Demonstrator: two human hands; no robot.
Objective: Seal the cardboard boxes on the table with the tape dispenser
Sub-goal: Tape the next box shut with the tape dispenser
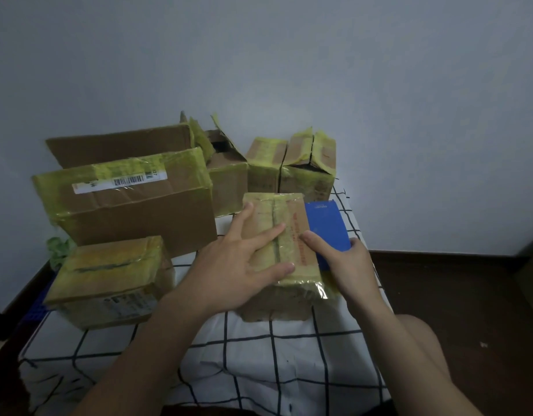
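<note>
The left hand (238, 265) lies flat on top of the small cardboard box (289, 211) in the middle of the bench (259, 355), fingers straight and spread across the yellowish tape that runs along the box's centre seam. The right hand (346, 265) grips the blue tape dispenser (328, 226) from its near end. The dispenser sits just beside the box's right edge, and one fingertip of this hand touches the box top next to a line of red print. A loose tail of clear tape hangs off the box's near right corner.

The bench is covered by a white cloth with a black grid. To the front left stands another taped box (109, 277) with its top closed, and behind that a large box (133, 214) carries a white barcode label. Its far flap stands up. Along the wall are an open box (226, 178) with ragged flaps and two small boxes (289, 166) side by side, both patched with yellow-green tape. Something crumpled and green (58, 250) shows at the bench's left edge, beside the large box.
</note>
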